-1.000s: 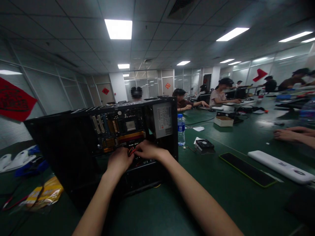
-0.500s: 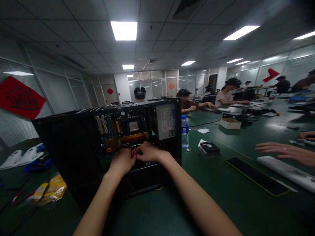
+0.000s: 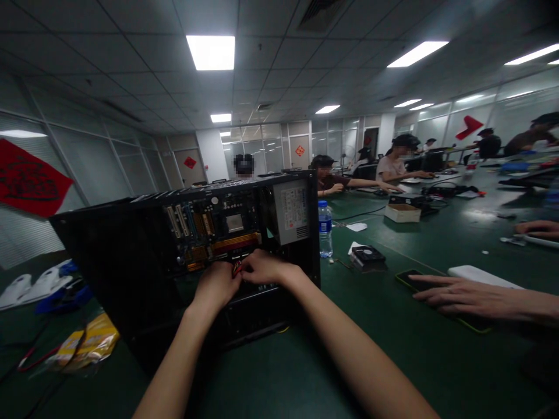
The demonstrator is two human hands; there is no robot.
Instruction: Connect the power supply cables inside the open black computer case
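An open black computer case (image 3: 109, 262) stands on the table, its motherboard (image 3: 227, 209) and power supply (image 3: 292, 212) showing. Both my hands reach into its lower part. Closed fingers of my left hand (image 3: 217, 283) meet those of my right hand (image 3: 265, 267) at a bundle of thin red and dark cables (image 3: 237, 267). My right hand also pinches at this bundle from the other side. Whatever the cables end in is hidden behind my fingers.
Right of the case stand a water bottle (image 3: 325, 230) and a hard drive (image 3: 367, 258). A co-worker's hand (image 3: 471, 297) lies over a green-edged black pad (image 3: 478, 327) beside a white keyboard (image 3: 480, 274). A yellow packet (image 3: 89, 342) lies left, near loose wires.
The co-worker's hand has come left and down from above the white keyboard onto the black pad. My hands keep their hold on the cables. The view has shifted slightly.
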